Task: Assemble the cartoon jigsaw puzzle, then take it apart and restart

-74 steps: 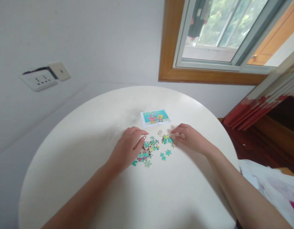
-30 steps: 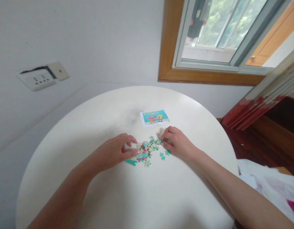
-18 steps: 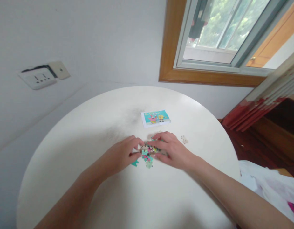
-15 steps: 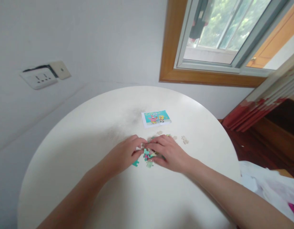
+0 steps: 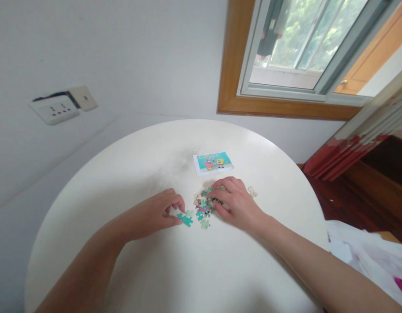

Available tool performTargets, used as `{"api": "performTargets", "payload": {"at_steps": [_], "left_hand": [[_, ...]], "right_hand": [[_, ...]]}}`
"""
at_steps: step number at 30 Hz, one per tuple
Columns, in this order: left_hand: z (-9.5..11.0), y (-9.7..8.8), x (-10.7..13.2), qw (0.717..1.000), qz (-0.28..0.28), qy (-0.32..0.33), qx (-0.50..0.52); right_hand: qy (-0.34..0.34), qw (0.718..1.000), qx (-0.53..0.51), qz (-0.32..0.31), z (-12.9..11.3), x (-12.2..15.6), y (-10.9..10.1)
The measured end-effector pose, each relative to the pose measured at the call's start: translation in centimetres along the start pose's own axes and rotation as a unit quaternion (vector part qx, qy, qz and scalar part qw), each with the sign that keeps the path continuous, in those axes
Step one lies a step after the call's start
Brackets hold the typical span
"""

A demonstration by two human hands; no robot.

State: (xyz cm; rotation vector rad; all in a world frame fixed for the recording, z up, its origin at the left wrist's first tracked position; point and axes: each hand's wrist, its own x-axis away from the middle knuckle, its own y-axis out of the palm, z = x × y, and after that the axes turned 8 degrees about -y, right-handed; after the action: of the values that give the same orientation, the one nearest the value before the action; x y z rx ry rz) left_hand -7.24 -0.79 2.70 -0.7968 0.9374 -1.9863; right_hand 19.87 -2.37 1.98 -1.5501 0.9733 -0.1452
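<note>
A small heap of jigsaw puzzle pieces (image 5: 202, 209), teal, pink and pale, lies on the round white table (image 5: 168, 269). My right hand (image 5: 231, 202) rests over the heap's right side, fingers spread and bent, covering some pieces. To the left, my left hand (image 5: 161, 211) is open with thumb and forefinger apart. Its tips are at the edge of a teal puzzle piece (image 5: 185, 219); whether they touch it I cannot tell. A pale green piece (image 5: 205, 224) lies at the heap's near edge. Beyond the heap is a cartoon picture card (image 5: 214, 163).
A pale loose piece (image 5: 252, 191) lies right of my right hand. The table's far edge stands close to a white wall with a socket (image 5: 55, 108) and a wood-framed window (image 5: 285, 104). At the right are a red and cream curtain (image 5: 337, 152) and white plastic (image 5: 367, 256).
My left hand has drawn away leftward from the heap, uncovering more pieces. My right hand has shifted slightly up and right, its fingers still over the pieces.
</note>
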Motion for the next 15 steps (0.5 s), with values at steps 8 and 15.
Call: {"api": "performTargets", "payload": {"at_steps": [8,15], "left_hand": [[1.7,2.8,-2.2,0.986,0.145,0.071,-0.043],[1.6,3.1,-2.8,0.980,0.160,0.109,-0.052]], "right_hand": [[-0.006,0.998,0.028,-0.061,-1.8,-0.2,1.7],[0.019,0.998,0.034,-0.048,-0.1,-0.3,1.6]]}}
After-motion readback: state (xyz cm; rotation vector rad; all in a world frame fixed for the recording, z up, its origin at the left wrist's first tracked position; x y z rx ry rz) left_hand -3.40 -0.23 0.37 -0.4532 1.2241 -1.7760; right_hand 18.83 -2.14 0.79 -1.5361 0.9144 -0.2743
